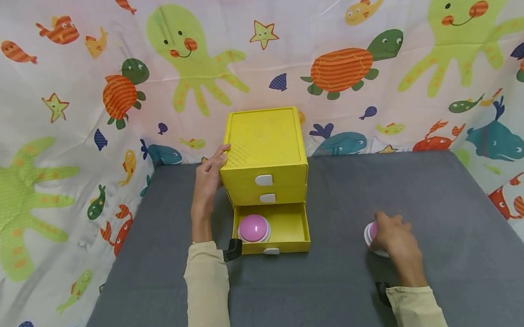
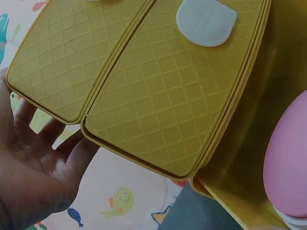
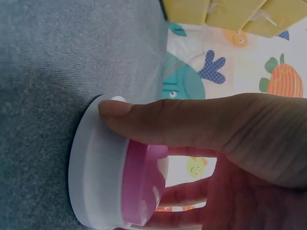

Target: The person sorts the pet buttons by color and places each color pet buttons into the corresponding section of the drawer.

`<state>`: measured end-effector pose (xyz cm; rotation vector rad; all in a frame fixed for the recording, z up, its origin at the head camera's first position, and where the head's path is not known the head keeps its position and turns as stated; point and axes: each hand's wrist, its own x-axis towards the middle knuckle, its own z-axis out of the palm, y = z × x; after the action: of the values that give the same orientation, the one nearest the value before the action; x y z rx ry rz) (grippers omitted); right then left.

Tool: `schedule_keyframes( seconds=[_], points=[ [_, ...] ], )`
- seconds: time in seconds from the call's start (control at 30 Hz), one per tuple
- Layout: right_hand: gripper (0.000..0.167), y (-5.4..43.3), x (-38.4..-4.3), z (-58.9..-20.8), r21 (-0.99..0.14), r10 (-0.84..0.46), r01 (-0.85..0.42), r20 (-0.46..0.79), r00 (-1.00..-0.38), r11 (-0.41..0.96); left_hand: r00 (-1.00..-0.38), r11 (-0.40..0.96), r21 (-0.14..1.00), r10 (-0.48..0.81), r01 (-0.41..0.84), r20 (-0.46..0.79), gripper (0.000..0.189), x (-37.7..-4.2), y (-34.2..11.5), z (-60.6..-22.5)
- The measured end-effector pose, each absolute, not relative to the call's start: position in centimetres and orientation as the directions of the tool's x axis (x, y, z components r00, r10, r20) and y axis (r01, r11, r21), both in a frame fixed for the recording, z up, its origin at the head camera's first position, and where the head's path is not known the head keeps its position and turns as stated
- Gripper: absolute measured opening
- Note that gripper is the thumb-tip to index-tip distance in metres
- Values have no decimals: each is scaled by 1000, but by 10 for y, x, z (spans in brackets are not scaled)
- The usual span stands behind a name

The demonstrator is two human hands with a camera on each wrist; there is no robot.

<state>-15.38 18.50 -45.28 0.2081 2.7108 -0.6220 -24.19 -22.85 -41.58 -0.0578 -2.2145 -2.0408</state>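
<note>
A yellow drawer cabinet [image 1: 264, 137] stands at the back middle with its bottom drawer [image 1: 290, 223] pulled out. In that drawer's left part sits a pink domed push button [image 1: 253, 228] with a white base. My left hand [image 1: 209, 178] rests against the cabinet's left side, fingers laid along the wall near the top edge, as the left wrist view [image 2: 43, 163] also shows. Off to the right, my right hand [image 1: 396, 242] grips a second pink-and-white push button [image 3: 100, 167] on the table. Its thumb lies on the white base and the fingers reach round the far side.
The two upper drawers are closed, each with a white pull tab [image 1: 264, 180]. A grey cloth [image 1: 318, 292] covers the table. Behind and beside it hangs a white curtain [image 1: 231, 12] printed with sea animals.
</note>
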Motion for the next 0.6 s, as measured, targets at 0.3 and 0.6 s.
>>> schedule_keyframes(
  seconds=[0.3, 0.6],
  points=[
    [60, 184, -155, -448, -425, 50, 205, -346, -937, 882, -991, 74, 990, -53, 117, 122, 45, -243, -228, -416],
    [74, 151, -150, -419, -493, -64, 60, -231, -971, 868, -991, 96, 989, -70, 108, 115, 45, -242, -226, -415]
  ],
)
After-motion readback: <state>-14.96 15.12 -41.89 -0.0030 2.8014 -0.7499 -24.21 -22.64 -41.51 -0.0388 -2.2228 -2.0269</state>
